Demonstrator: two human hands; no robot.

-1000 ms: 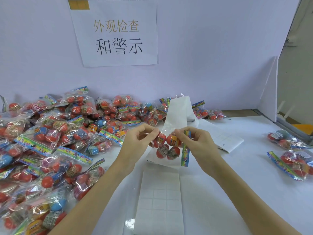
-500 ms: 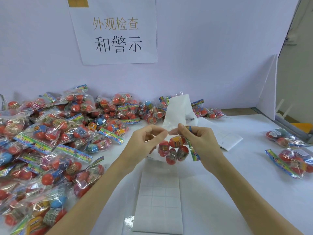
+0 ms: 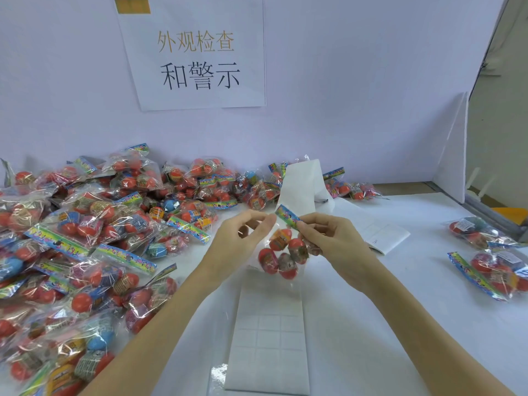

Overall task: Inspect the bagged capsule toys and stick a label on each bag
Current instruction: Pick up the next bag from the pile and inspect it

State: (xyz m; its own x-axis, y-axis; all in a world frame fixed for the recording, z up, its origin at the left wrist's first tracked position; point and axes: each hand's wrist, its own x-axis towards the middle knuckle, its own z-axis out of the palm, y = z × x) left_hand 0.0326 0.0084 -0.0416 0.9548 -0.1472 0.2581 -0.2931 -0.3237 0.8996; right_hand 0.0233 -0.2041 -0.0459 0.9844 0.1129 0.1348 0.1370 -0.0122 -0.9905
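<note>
A clear bag of red capsule toys (image 3: 281,257) with a rainbow header card hangs above the table centre. My right hand (image 3: 328,241) pinches the bag at its header card, and my left hand (image 3: 243,238) pinches the bag's upper left edge with thumb and fingertips. The capsules dangle below both hands. Right under them a long white label sheet (image 3: 270,332) with a grid of labels lies flat on the table.
A big heap of bagged capsule toys (image 3: 85,238) covers the left half of the table. Two bags (image 3: 491,252) lie at the right edge. A curled white backing strip (image 3: 303,187) and a paper sheet (image 3: 383,235) sit behind my hands. A sign hangs on the wall (image 3: 197,52).
Both hands have turned the bag: its header card swung from hanging down at the right to lying across the top, and the capsules dropped lower.
</note>
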